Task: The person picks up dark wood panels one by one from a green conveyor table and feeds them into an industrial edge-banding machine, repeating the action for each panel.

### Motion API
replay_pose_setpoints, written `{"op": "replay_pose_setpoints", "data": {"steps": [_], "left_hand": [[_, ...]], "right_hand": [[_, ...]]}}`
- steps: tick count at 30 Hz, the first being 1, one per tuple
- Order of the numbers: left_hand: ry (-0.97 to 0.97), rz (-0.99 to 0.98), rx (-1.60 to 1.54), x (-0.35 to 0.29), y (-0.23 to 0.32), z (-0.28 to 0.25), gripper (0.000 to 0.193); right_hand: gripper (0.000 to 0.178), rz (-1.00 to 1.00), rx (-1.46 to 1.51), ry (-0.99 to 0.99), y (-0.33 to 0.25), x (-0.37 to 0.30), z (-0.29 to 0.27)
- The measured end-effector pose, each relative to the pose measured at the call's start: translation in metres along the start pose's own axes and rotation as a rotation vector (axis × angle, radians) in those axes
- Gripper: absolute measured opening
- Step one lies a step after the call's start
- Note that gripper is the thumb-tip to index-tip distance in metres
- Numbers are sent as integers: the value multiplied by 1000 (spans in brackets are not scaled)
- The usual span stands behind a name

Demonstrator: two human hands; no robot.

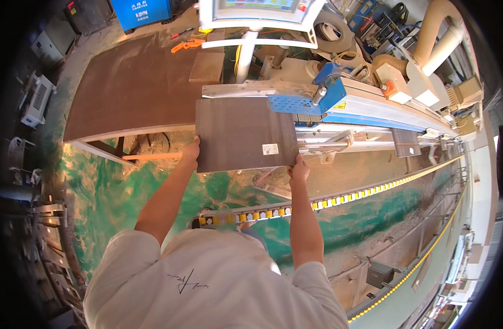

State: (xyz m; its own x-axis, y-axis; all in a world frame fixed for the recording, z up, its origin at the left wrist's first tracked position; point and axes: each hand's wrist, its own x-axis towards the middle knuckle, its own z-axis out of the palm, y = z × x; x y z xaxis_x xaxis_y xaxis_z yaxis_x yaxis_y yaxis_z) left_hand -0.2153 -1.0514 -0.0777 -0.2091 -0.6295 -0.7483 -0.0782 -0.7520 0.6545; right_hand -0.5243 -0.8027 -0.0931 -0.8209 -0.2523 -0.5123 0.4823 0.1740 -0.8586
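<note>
A flat dark brown panel [232, 134] with a small white label [270, 149] lies level in front of me. Its far right corner runs under a blue perforated plate [290, 103] at the infeed of a long machine. My left hand [191, 152] grips the panel's left edge, fingers hidden beneath it. At the near right corner, my right hand [299, 169] is closed on the edge.
A large brown-topped table [136, 82] stands at left, carrying a smaller board [206, 67] and an orange tool [187, 45]. A screen [260, 12] rises beyond. Another labelled panel [406, 143] sits farther along the machine. A yellow-and-white roller rail [350, 198] runs beside me.
</note>
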Motion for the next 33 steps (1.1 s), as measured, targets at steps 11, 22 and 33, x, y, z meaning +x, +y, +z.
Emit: {"op": "replay_pose_setpoints", "data": {"steps": [11, 22, 33], "left_hand": [[-2, 58, 10, 10, -42, 122, 57], [159, 99, 146, 14, -66, 244, 62], [-463, 1211, 1512, 141, -74, 312, 30]], "right_hand": [[42, -64, 19, 40, -35, 93, -86], [42, -19, 117, 133, -87, 129, -148], [36, 160, 325, 695, 166, -352, -325]]}}
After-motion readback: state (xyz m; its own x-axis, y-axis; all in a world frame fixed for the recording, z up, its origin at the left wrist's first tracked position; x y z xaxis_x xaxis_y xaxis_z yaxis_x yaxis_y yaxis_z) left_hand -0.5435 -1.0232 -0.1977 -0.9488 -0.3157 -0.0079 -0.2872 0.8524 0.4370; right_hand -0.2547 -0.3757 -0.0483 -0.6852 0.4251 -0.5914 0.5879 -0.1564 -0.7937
